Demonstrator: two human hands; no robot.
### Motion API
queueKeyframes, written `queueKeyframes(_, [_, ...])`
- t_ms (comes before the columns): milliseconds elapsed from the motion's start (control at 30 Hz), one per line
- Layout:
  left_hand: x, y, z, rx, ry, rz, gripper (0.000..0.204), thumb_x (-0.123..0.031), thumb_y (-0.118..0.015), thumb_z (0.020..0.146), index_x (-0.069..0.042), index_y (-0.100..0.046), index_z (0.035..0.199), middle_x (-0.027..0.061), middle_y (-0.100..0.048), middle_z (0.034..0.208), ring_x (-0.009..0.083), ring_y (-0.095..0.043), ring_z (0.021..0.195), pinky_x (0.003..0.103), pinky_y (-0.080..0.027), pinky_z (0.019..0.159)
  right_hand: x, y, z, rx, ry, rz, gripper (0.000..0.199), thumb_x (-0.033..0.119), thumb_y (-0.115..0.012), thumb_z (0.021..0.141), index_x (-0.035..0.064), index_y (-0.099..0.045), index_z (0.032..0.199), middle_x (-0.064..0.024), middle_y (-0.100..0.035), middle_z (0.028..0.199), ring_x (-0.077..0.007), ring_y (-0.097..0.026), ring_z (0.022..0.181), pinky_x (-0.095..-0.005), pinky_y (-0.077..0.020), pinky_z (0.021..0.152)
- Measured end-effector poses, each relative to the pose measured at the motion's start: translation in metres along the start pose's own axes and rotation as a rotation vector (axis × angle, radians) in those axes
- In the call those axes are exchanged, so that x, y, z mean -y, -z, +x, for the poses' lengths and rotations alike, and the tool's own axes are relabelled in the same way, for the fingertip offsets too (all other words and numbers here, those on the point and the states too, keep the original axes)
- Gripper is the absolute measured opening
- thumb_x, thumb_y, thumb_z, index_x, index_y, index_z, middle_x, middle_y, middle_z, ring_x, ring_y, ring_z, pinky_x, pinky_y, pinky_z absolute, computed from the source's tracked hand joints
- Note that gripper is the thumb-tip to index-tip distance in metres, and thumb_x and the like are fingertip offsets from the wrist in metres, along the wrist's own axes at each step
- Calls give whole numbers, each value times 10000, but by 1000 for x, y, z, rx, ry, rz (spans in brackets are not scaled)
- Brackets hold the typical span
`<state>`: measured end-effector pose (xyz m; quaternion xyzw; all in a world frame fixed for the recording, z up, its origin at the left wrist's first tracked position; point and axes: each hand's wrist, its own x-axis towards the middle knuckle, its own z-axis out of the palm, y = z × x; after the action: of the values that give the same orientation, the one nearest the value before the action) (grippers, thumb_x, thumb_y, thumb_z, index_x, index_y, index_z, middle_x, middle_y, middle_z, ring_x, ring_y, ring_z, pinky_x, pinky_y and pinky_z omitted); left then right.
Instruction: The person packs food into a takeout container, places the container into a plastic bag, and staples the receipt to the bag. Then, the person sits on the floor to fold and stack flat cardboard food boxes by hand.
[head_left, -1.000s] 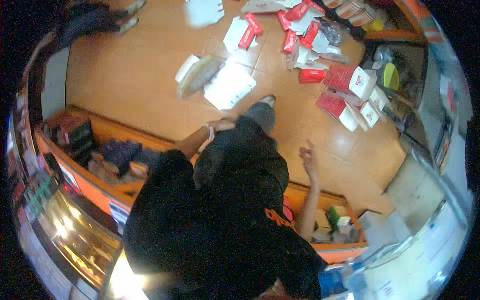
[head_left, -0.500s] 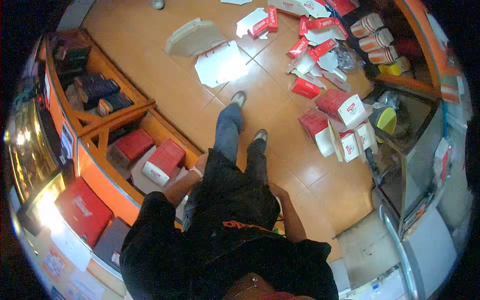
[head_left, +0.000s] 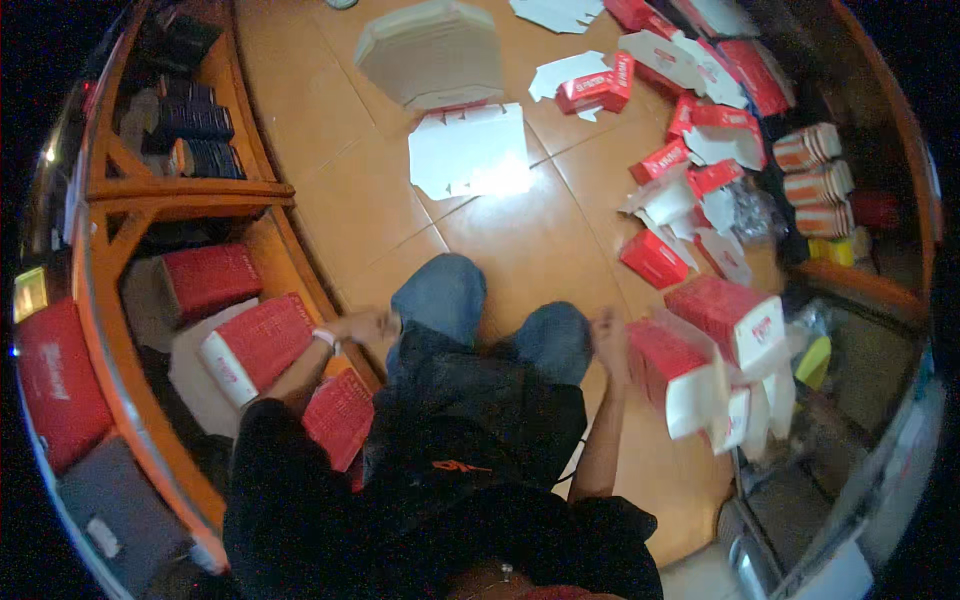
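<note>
My left hand is by the edge of the low orange shelf, next to my knee, with a white band at the wrist. Its fingers are blurred. Beside that arm, a stack of red folded cartons rests in the shelf, and another red stack shows past my forearm. My right hand hangs beside my other knee, just left of the standing stacks of red and white cartons on the floor. I see nothing held in it, but its fingers are smeared by motion.
Ahead on the tiles lie a flat white carton sheet and a pale stack of carton sheets. Loose red cartons and clear plastic are scattered to the right. Striped paper cups stand in the right shelf.
I have gone down from standing to a crouch, knees bent forward. My right hand has come forward from my side towards the carton stacks. My left hand stays by the shelf edge.
</note>
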<state>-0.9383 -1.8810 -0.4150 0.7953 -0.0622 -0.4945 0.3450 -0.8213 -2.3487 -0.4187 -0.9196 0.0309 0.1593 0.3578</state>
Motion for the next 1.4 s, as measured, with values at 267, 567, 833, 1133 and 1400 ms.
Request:
queueKeyframes(267, [149, -6, 206, -960, 278, -1164, 246, -317, -532, 819, -73, -563, 840, 4, -554, 761, 116, -507, 619, 236, -422, 513, -48, -113, 124, -38, 113, 326, 181, 112, -533, 811, 25, -522, 969, -103, -568, 812, -223, -546, 789, -316, -443, 684])
queueKeyframes(567, [161, 137, 343, -1411, 582, -783, 529, -351, -638, 691, -20, -478, 1070, 138, -486, 1062, 276, -454, 942, 362, -366, 774, -41, -130, 274, 451, 45, 556, 193, 160, -517, 857, 36, -516, 1004, -37, -560, 875, -103, -520, 845, -246, -425, 739])
queueKeyframes(833, [142, 258, 437, -1689, 1261, -295, 799, -515, -645, 592, -79, -398, 1215, 200, -391, 1233, 366, -302, 1185, 481, -212, 990, 78, -186, 571, 442, 262, 432, 342, 174, -496, 862, 10, -401, 1146, -117, -487, 1013, -169, -461, 911, -280, -393, 750])
queueKeyframes(1133, [155, 259, 417, -1380, 1294, -569, 754, -442, -609, 700, -73, -294, 1277, 182, -317, 1252, 290, -282, 1171, 390, -220, 974, 84, -318, 572, 27, 494, -419, 581, 289, -533, 793, 115, -307, 1299, -173, -294, 1327, -307, -300, 1217, -534, -227, 957])
queueKeyframes(1400, [151, 178, 364, -1375, 1087, -734, 700, -402, -584, 744, -64, -278, 1275, 161, -332, 1181, 263, -308, 1092, 377, -247, 914, 55, -333, 580, -123, 542, -503, 528, 355, -476, 796, 171, -366, 1279, -140, -273, 1367, -317, -268, 1252, -563, -153, 982])
